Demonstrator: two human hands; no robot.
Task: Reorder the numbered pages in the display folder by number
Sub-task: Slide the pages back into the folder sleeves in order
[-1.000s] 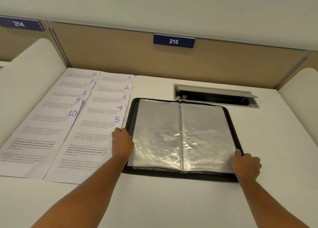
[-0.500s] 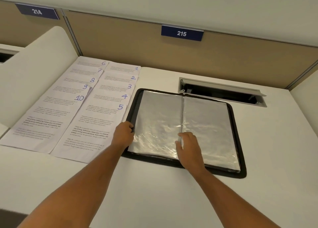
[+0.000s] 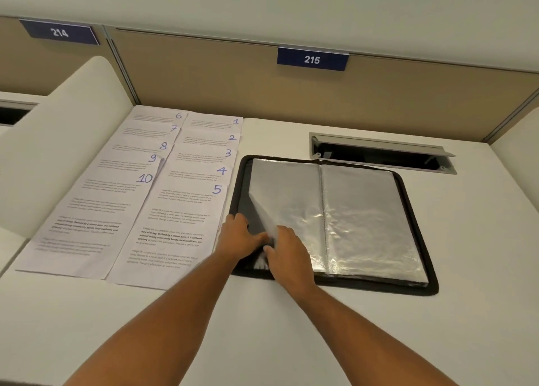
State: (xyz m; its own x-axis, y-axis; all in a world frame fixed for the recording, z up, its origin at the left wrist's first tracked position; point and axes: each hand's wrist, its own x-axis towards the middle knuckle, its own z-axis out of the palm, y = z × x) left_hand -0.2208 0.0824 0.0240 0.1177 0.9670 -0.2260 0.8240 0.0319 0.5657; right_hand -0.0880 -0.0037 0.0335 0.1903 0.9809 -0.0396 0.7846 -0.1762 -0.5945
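Note:
A black display folder [image 3: 417,219] lies open on the white desk, showing empty clear sleeves [image 3: 364,210] on both sides. Left of it, numbered pages [image 3: 180,199] lie fanned in two overlapping columns, 6 to 10 on the left and 1 to 5 on the right. My left hand [image 3: 237,237] rests on the folder's left inner cover near its front left corner. My right hand [image 3: 287,251] grips the front left corner of the left-hand sleeves [image 3: 262,207] and lifts them, baring the black cover beneath.
A cable slot [image 3: 379,155] with its lid raised sits behind the folder. A tan partition [image 3: 233,79] with plates 214 and 215 closes the back. White curved dividers [image 3: 67,140] stand at both sides of the desk.
My right hand crossed from the folder's right front corner past the spine to the left side, took hold of the left sleeves and raised their corner. My left hand stayed at the left edge.

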